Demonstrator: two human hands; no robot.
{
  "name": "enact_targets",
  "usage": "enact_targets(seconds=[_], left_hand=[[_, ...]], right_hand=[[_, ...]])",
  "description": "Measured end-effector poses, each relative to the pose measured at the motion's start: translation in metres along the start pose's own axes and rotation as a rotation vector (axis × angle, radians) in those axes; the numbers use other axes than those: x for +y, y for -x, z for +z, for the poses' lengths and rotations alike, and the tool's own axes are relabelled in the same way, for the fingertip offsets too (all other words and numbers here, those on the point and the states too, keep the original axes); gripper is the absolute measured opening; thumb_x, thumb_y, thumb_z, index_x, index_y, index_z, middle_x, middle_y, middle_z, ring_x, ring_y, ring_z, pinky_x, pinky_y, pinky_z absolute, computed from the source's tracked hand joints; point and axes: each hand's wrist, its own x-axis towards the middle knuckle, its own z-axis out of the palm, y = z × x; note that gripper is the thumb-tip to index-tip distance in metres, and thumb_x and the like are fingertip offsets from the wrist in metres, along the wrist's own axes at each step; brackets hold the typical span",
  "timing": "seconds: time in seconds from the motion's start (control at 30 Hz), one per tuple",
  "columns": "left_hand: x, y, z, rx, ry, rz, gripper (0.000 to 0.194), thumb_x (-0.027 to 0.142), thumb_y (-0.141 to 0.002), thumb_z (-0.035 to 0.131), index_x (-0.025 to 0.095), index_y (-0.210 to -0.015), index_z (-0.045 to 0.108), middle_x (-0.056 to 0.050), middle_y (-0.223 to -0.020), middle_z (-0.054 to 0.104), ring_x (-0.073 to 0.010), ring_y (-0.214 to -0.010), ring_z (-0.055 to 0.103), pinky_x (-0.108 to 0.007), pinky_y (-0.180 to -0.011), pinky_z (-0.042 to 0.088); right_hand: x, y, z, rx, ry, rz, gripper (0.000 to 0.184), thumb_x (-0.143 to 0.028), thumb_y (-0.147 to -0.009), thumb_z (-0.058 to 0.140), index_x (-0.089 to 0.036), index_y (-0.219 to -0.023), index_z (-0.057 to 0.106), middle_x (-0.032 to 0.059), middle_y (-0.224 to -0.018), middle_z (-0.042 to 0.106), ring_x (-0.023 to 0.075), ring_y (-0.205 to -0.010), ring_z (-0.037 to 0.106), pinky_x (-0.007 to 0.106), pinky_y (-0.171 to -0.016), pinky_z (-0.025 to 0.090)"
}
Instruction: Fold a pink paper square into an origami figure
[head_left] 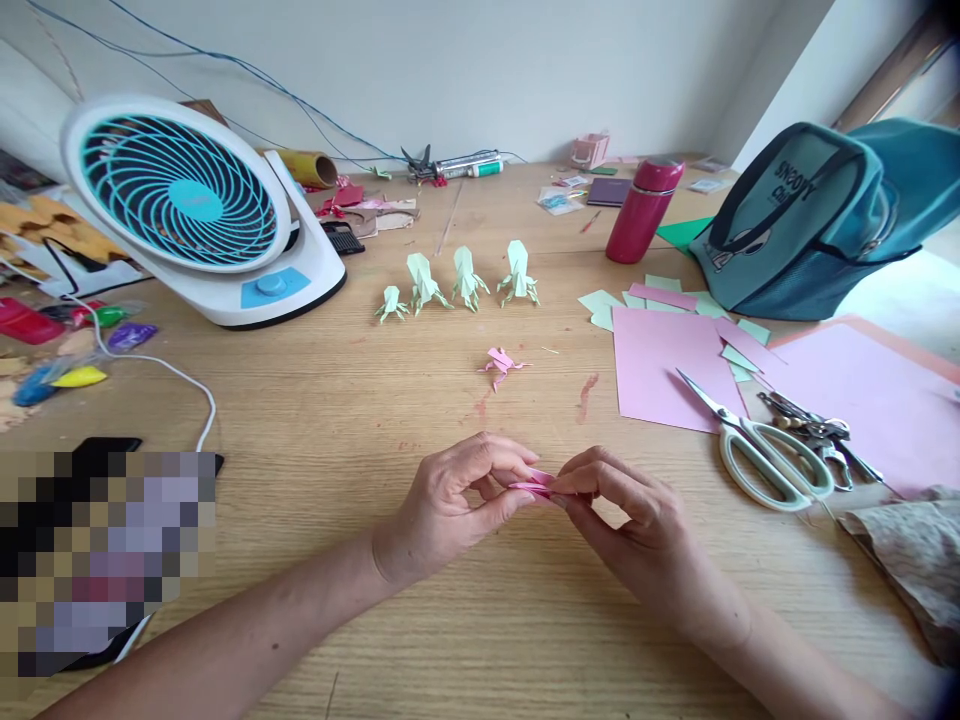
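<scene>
Between my two hands, above the front of the wooden table, is a small folded piece of pink paper [537,487]. My left hand [466,490] pinches its left end between thumb and fingers. The right end is pinched by my right hand [626,510], whose fingertips cover part of the folds. Just beyond my hands lies a small pink origami figure [501,366] with thin legs. Farther back, several pale green origami figures stand in a row, among them a small one [391,304] at the left and a taller one [517,274] at the right.
White-handled scissors [772,462] lie on pink paper [667,365] at the right, beside keys [814,425]. Green paper scraps [600,305], a red bottle [645,212] and a teal bag [810,220] stand behind. At left are a fan [187,200] and a white cable [176,372].
</scene>
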Motion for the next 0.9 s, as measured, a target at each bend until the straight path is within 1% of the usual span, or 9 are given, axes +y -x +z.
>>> enact_targets(seconds=[0.1,0.17,0.23,0.3,0.4,0.53,0.7,0.8,0.9], left_hand=[[0.003,0.001,0.000,-0.014,0.148,-0.187,0.013,0.023,-0.093,0.064,0.014,-0.102,0.067,-0.007,-0.092,0.074,-0.0105,-0.067,0.070,-0.016,-0.054,0.056],[0.004,-0.001,0.000,-0.049,0.194,-0.325,0.018,0.030,-0.094,0.064,0.014,-0.098,0.069,-0.003,-0.079,0.072,-0.0076,-0.056,0.064,-0.014,-0.049,0.052],[0.004,-0.003,-0.001,-0.092,0.214,-0.429,0.019,0.032,-0.091,0.067,0.013,-0.091,0.073,-0.001,-0.071,0.070,-0.0062,-0.052,0.058,-0.013,-0.047,0.049],[0.003,-0.005,-0.003,-0.113,0.231,-0.492,0.018,0.030,-0.089,0.068,0.014,-0.089,0.075,-0.001,-0.070,0.070,-0.0065,-0.053,0.057,-0.013,-0.047,0.049],[0.001,-0.004,-0.003,-0.106,0.186,-0.508,0.017,0.029,-0.089,0.068,0.014,-0.090,0.077,-0.002,-0.071,0.071,-0.0076,-0.056,0.059,-0.015,-0.051,0.051],[0.001,0.002,0.001,-0.065,0.103,-0.464,0.017,0.028,-0.089,0.067,0.015,-0.090,0.077,-0.003,-0.075,0.074,-0.0096,-0.059,0.062,-0.016,-0.053,0.052],[0.001,0.004,0.006,-0.049,0.181,-0.506,0.016,0.027,-0.090,0.066,0.015,-0.092,0.077,-0.003,-0.080,0.076,-0.0101,-0.063,0.065,-0.015,-0.052,0.053],[0.001,0.003,0.008,-0.058,0.235,-0.528,0.017,0.027,-0.090,0.066,0.015,-0.092,0.077,-0.002,-0.078,0.076,-0.0088,-0.060,0.065,-0.014,-0.052,0.054],[0.003,0.001,0.009,-0.056,0.275,-0.524,0.016,0.025,-0.090,0.065,0.014,-0.089,0.076,-0.002,-0.078,0.076,-0.0107,-0.066,0.069,-0.015,-0.055,0.058]], right_hand=[[0.001,0.000,-0.003,-0.015,0.044,-0.052,0.016,-0.010,-0.098,0.051,-0.023,-0.099,0.060,0.0046,-0.094,0.065,0.0147,-0.082,0.064,0.027,-0.070,0.049],[0.000,-0.001,-0.004,-0.036,0.068,-0.074,0.017,-0.009,-0.098,0.051,-0.023,-0.099,0.060,0.0043,-0.094,0.064,0.0144,-0.083,0.063,0.027,-0.072,0.048],[-0.001,-0.001,-0.005,-0.059,0.085,-0.085,0.016,-0.009,-0.098,0.052,-0.023,-0.100,0.060,0.0042,-0.094,0.064,0.0147,-0.083,0.062,0.028,-0.072,0.048],[-0.002,-0.001,-0.005,-0.065,0.101,-0.099,0.015,-0.010,-0.098,0.053,-0.023,-0.100,0.060,0.0041,-0.093,0.064,0.0152,-0.082,0.061,0.028,-0.073,0.047],[0.000,-0.001,-0.003,-0.046,0.131,-0.130,0.013,-0.011,-0.098,0.054,-0.022,-0.100,0.059,0.0043,-0.093,0.063,0.0165,-0.082,0.059,0.030,-0.074,0.046],[0.003,-0.001,-0.001,-0.048,0.166,-0.147,0.015,-0.011,-0.099,0.053,-0.023,-0.104,0.061,0.0044,-0.093,0.061,0.0178,-0.082,0.057,0.032,-0.073,0.044],[0.002,-0.002,-0.001,-0.066,0.201,-0.166,0.014,-0.012,-0.099,0.054,-0.023,-0.104,0.061,0.0040,-0.091,0.061,0.0178,-0.081,0.056,0.033,-0.072,0.041],[0.000,-0.002,-0.001,-0.039,0.226,-0.140,0.010,-0.013,-0.099,0.054,-0.021,-0.099,0.060,0.0049,-0.092,0.061,0.0190,-0.083,0.055,0.035,-0.074,0.040],[-0.003,-0.002,0.000,0.006,0.229,-0.109,0.009,-0.013,-0.097,0.054,-0.020,-0.092,0.057,0.0052,-0.091,0.059,0.0195,-0.084,0.054,0.037,-0.074,0.038]])
